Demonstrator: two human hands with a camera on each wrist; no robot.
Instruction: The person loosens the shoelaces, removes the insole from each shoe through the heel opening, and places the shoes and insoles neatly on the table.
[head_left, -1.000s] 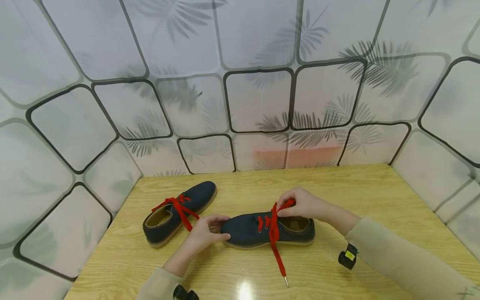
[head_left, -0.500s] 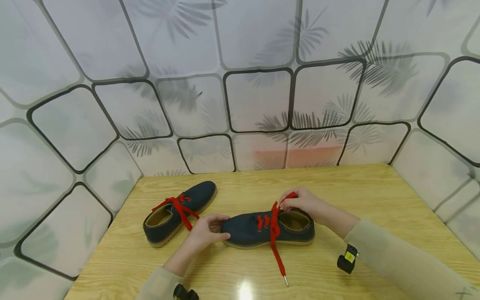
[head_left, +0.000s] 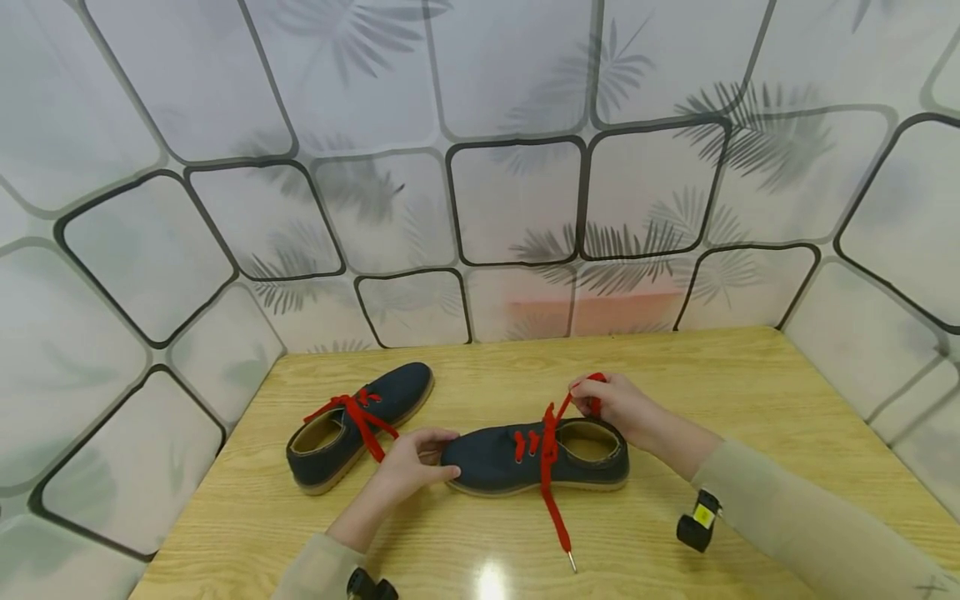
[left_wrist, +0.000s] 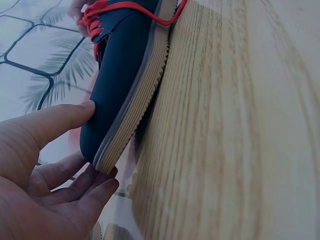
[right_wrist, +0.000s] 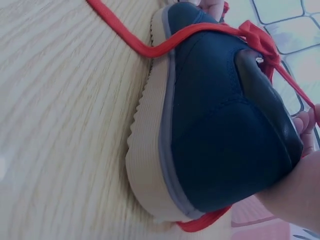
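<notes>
A dark blue shoe [head_left: 487,462] lies sole down on the wooden table [head_left: 720,375], at the lower centre of the head view, its toe toward the left of the frame and its heel toward the right. The left hand [head_left: 411,460] holds the toe, thumb on the upper and fingertips bent in against the front edge of the sole, the palm well spread. At the right of centre, the right hand [head_left: 622,408] has its fingers curled and pinches one end of the red lace [head_left: 551,454], pulled taut above the shoe's opening; the other end drops over the near side and lies on the table, finishing in a metal tip [head_left: 572,562]. A second shoe [head_left: 396,396] with its own red lace [head_left: 367,427] rests farther left, toe toward the upper right. On the black device [head_left: 692,533] by the right cuff is a yellow label [head_left: 703,515], any lettering too small to read; the right sleeve [head_left: 795,508] bears a grey, cross-like mark [head_left: 933,586] in the lower right corner.
</notes>
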